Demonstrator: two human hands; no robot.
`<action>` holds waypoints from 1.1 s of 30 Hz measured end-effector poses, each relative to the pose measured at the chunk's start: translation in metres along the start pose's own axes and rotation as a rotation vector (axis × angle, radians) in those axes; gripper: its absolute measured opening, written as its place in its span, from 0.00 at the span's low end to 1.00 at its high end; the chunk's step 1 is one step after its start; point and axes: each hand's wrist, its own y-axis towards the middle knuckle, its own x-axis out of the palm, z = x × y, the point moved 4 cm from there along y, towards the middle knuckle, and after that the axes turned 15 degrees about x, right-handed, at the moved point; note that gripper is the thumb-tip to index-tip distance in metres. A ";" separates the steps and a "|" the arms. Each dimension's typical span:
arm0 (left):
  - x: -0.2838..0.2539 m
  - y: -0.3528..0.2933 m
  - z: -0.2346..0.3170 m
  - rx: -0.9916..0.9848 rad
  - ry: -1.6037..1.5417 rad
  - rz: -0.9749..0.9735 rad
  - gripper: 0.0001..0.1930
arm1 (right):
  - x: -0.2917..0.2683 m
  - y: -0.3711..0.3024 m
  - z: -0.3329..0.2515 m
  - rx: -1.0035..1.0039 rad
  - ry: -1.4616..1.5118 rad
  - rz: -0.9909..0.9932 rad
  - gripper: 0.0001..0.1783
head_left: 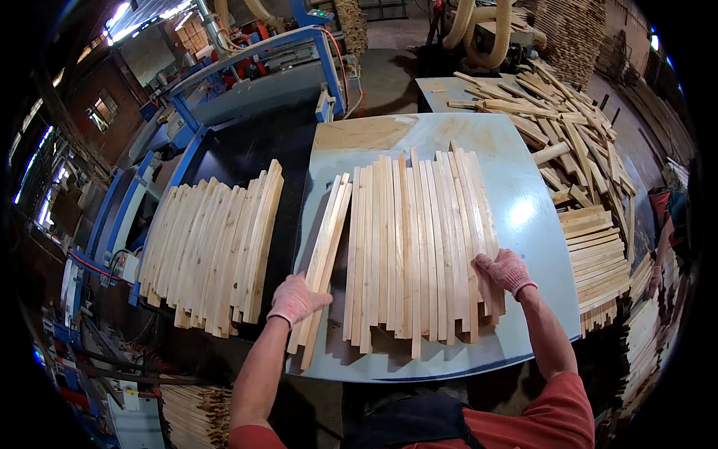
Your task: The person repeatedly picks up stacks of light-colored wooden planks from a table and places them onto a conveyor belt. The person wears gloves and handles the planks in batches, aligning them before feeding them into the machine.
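Observation:
On the pale, glossy tabletop in front of me lies a row of light wooden strips, side by side with uneven ends. My left hand, in a pinkish knit glove, grips a small separate group of strips near its lower end, thumb lying across the wood. A narrow gap parts that group from the main row. My right hand, gloved alike, holds the right edge of the row, its thumb over the outermost strips. Fingers on the far sides of both hands are partly hidden.
Left of the table, another row of strips rests on a dark machine bed with a blue frame. At right are a loose heap of wood pieces and a stacked pile. Hoses hang behind.

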 end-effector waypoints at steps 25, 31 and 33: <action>-0.049 0.009 -0.200 0.156 0.049 0.598 0.53 | 0.039 -0.154 -0.122 -0.409 0.127 0.461 0.47; -0.091 -0.050 -0.400 -0.085 0.201 0.707 0.51 | 0.149 -0.125 -0.185 -0.250 -0.422 0.559 0.40; -0.110 -0.071 -0.448 -0.240 0.273 0.728 0.50 | 0.145 -0.120 -0.173 -0.205 -0.537 0.613 0.37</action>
